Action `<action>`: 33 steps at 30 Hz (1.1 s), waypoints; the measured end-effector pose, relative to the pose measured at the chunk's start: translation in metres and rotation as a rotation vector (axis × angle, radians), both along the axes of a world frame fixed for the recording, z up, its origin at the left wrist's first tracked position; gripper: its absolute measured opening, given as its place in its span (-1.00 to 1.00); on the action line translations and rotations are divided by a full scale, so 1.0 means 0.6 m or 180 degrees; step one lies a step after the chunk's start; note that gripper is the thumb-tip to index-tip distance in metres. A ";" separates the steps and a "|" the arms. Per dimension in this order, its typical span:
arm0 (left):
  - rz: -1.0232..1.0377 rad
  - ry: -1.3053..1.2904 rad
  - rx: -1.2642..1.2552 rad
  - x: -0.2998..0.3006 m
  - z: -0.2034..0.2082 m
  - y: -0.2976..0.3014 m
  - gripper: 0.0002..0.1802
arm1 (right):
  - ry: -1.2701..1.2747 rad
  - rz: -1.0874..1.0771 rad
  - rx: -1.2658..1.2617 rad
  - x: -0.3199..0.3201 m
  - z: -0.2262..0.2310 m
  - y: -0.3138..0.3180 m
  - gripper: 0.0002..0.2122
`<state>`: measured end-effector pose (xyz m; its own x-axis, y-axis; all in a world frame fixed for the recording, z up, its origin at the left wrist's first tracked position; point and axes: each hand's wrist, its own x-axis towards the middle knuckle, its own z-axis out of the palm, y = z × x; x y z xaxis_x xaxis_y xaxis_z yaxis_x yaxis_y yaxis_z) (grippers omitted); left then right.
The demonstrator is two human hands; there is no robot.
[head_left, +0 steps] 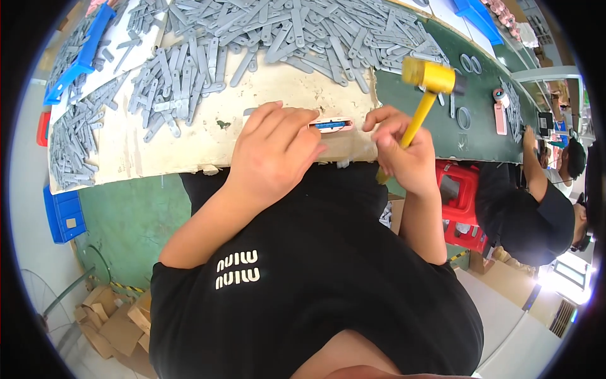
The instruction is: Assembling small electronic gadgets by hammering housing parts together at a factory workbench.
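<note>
Casing (334, 125) lay on cardboard (189, 142), long axis running left to right. Left hand (271, 151) was nearer, fingers bent at the casing's left end, couldn't tell whether gripping; right hand (409, 155), just beyond its right end, gripped a hammer (425, 104), head up.

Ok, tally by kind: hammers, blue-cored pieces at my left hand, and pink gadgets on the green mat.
Yellow hammer, in your right hand: 1
Blue-cored piece, at your left hand: 1
Pink gadget, on the green mat: 1
Total: 3
</note>
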<state>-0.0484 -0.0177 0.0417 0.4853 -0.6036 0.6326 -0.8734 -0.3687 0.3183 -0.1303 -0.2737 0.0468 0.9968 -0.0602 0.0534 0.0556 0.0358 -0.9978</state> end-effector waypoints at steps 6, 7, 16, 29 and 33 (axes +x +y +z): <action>-0.0099 -0.0155 -0.0024 0.004 -0.023 -0.013 -0.84 | -0.0409 0.0443 -0.0522 -0.021 -0.025 0.009 -0.82; -0.0101 -0.0154 -0.0023 0.004 -0.026 -0.015 -0.84 | -0.0283 0.0389 -0.0673 -0.022 -0.017 0.016 -0.87; 0.0170 -0.0275 0.0015 -0.001 -0.029 -0.026 -0.81 | -0.0324 0.0054 -0.1503 -0.023 -0.037 0.036 -0.95; 0.0274 0.0071 0.0638 -0.002 -0.001 -0.029 -0.82 | -0.0159 -0.0070 -0.1305 -0.006 -0.012 0.044 -0.98; 0.0248 0.0165 0.0473 0.003 -0.009 -0.024 -0.81 | -0.0408 -0.0312 -0.1445 0.005 -0.014 0.050 -0.95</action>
<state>-0.0464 -0.0320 0.0364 0.5641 -0.6478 0.5120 -0.8241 -0.4811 0.2992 -0.1273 -0.2435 0.0386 0.9712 -0.0957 0.2180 0.1605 -0.4134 -0.8963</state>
